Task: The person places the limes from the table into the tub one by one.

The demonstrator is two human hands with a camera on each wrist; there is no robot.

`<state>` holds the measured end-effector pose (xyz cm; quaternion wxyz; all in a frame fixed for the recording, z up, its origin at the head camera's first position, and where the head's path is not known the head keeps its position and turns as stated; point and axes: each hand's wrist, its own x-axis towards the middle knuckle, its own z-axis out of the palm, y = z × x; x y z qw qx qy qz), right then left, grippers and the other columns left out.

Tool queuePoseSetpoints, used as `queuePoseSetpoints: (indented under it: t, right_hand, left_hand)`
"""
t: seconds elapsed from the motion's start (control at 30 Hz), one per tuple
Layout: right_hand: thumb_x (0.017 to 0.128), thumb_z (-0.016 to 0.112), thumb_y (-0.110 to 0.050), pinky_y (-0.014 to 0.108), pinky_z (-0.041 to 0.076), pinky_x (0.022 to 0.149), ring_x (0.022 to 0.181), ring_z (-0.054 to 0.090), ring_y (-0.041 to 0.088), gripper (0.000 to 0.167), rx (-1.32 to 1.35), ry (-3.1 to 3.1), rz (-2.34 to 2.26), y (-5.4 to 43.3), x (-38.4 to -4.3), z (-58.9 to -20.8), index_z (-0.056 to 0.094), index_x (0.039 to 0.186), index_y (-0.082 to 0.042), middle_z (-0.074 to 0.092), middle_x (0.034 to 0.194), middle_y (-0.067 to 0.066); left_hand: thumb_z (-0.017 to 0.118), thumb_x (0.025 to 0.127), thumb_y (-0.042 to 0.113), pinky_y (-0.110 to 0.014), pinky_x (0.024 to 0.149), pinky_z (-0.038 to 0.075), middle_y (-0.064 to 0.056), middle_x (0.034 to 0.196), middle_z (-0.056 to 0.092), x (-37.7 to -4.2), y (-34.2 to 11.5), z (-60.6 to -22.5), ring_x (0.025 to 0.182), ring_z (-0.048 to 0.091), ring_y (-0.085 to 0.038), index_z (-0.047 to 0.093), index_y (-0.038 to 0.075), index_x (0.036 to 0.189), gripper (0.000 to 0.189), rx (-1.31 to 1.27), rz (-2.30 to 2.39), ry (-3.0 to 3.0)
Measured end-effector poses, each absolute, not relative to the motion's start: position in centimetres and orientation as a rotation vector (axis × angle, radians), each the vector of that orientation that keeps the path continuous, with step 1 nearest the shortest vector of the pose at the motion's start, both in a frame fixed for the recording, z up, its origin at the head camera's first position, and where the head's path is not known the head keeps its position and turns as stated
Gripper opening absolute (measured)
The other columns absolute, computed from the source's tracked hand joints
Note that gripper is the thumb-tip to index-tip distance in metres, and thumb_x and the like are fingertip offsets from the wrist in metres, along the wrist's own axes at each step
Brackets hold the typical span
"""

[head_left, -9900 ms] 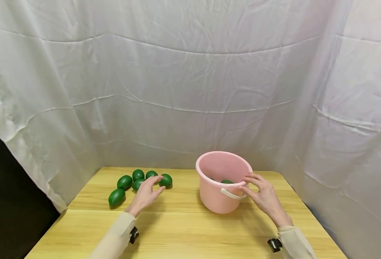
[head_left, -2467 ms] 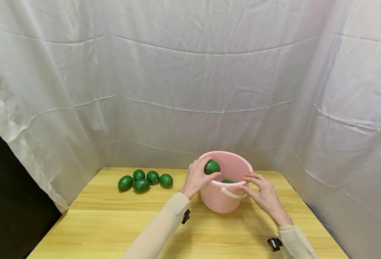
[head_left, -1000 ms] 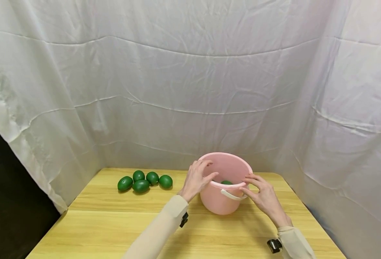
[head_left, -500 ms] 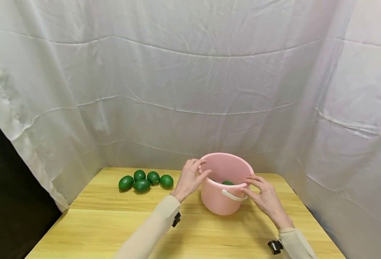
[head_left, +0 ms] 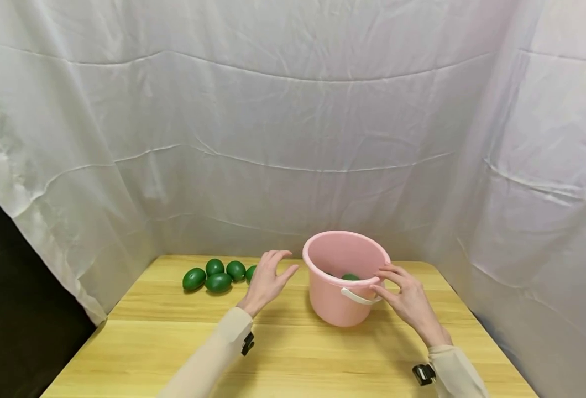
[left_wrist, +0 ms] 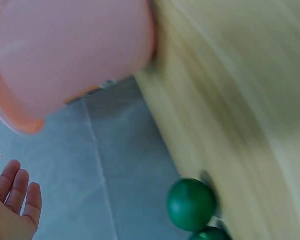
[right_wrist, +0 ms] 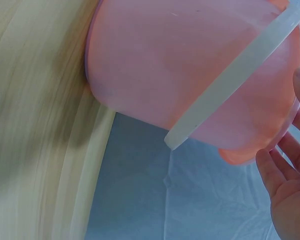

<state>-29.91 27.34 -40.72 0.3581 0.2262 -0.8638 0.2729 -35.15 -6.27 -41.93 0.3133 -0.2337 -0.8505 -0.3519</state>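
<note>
My left hand [head_left: 265, 281] is in the air between the pink bucket [head_left: 340, 304] and a group of dark green egg-shaped fruits. Its thumb and fingers are spread with nothing between them, and it partly covers the rightmost green fruit [head_left: 250, 272]. On the bucket's right side, my right hand [head_left: 408, 298] holds the rim with thumb and fingertips, also visible in the right wrist view, where the hand [right_wrist: 292, 195] is at the rim. The bucket stands upright; inside it a green fruit [head_left: 350, 277] shows, with a sliver of another beside it.
Several green fruits [head_left: 219, 283] lie close together on the back left of the wooden table [head_left: 293, 359]. The bucket's white handle [head_left: 357, 297] hangs down its front. A pale curtain [head_left: 293, 138] encloses the back and sides.
Earlier my left hand took a green fruit from the left and held it over the bucket, then let it go inside. It has since moved left, away from the rim. The right hand stays put.
</note>
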Motion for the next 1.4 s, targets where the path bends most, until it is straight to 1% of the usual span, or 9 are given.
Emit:
queuePoseSetpoints:
  t: [0.27,0.43,0.5,0.73,1.0,1.1,1.2,1.27,1.4]
  right_hand:
    - [0.072,0.086,-0.015,0.031,0.047,0.098,0.113,0.063,0.032,0.036,0.587,-2.218,0.703,27.4,-29.9,-40.7,0.075,0.106,-0.009,0.068,0.117,0.009]
    - [0.072,0.086,-0.013,0.005,0.034,0.099,0.112,0.064,0.033,0.036,0.602,-2.211,0.73,27.4,-30.0,-40.8,0.075,0.106,-0.008,0.068,0.117,0.011]
    - [0.072,0.086,-0.013,0.0,0.027,0.098,0.112,0.064,0.033,0.035,0.604,-2.207,0.736,27.4,-30.0,-40.8,0.075,0.105,-0.008,0.068,0.117,0.01]
    - [0.073,0.086,-0.014,0.002,0.03,0.099,0.112,0.064,0.033,0.035,0.612,-2.212,0.735,27.3,-29.9,-40.9,0.075,0.105,-0.008,0.068,0.117,0.009]
    - [0.073,0.086,-0.012,-0.001,0.026,0.098,0.111,0.064,0.033,0.034,0.615,-2.208,0.739,27.3,-30.0,-40.8,0.075,0.105,-0.007,0.068,0.117,0.012]
    - [0.073,0.086,-0.014,0.007,0.037,0.099,0.11,0.064,0.032,0.034,0.607,-2.221,0.728,27.3,-29.9,-40.8,0.075,0.105,-0.007,0.068,0.117,0.01]
    - [0.073,0.085,-0.014,0.029,0.049,0.097,0.11,0.064,0.032,0.035,0.599,-2.235,0.719,27.3,-29.8,-40.8,0.075,0.105,-0.006,0.068,0.117,0.01]
    - [0.074,0.085,-0.014,0.043,0.049,0.094,0.111,0.064,0.033,0.035,0.594,-2.242,0.712,27.3,-29.8,-40.8,0.075,0.105,-0.005,0.067,0.118,0.011]
    - [0.074,0.085,-0.015,0.048,0.049,0.093,0.111,0.064,0.033,0.035,0.592,-2.245,0.704,27.3,-29.9,-40.7,0.074,0.106,-0.006,0.067,0.118,0.011]
  left_hand:
    - [0.071,0.091,0.022,-0.037,0.078,0.054,-0.009,0.114,0.065,-34.9,-9.0,-43.6,0.097,0.063,-0.025,0.065,0.011,0.121,0.033,-0.578,-0.96,-2.271]
    - [0.07,0.092,0.023,-0.039,0.084,0.053,-0.006,0.118,0.065,-35.0,-10.6,-44.3,0.103,0.063,-0.023,0.065,0.013,0.123,0.033,-0.546,-0.946,-2.327]
    - [0.069,0.092,0.024,-0.041,0.087,0.053,-0.006,0.119,0.065,-35.0,-11.1,-44.5,0.104,0.062,-0.023,0.065,0.014,0.122,0.032,-0.54,-0.925,-2.346]
    - [0.07,0.092,0.024,-0.044,0.086,0.052,-0.008,0.115,0.065,-35.0,-13.2,-45.8,0.104,0.06,-0.026,0.065,0.013,0.119,0.029,-0.533,-0.718,-2.47]
    - [0.074,0.088,0.019,-0.046,0.083,0.052,-0.01,0.106,0.067,-36.4,-16.0,-47.0,0.097,0.062,-0.029,0.067,0.008,0.113,0.029,-0.518,-0.471,-2.525]
    - [0.076,0.085,0.017,-0.045,0.08,0.053,-0.011,0.103,0.068,-36.8,-16.9,-47.4,0.093,0.064,-0.03,0.067,0.007,0.111,0.029,-0.492,-0.434,-2.538]
    - [0.078,0.084,0.014,-0.046,0.076,0.054,-0.012,0.099,0.068,-37.2,-17.6,-47.7,0.09,0.064,-0.031,0.068,0.006,0.106,0.026,-0.458,-0.45,-2.549]
    - [0.078,0.083,0.013,-0.046,0.074,0.054,-0.012,0.096,0.068,-37.4,-18.1,-47.8,0.088,0.064,-0.032,0.068,0.007,0.103,0.023,-0.43,-0.454,-2.552]
    - [0.076,0.085,0.013,-0.048,0.073,0.054,-0.013,0.096,0.067,-37.8,-19.0,-48.0,0.088,0.063,-0.034,0.068,0.007,0.104,0.022,-0.361,-0.441,-2.575]
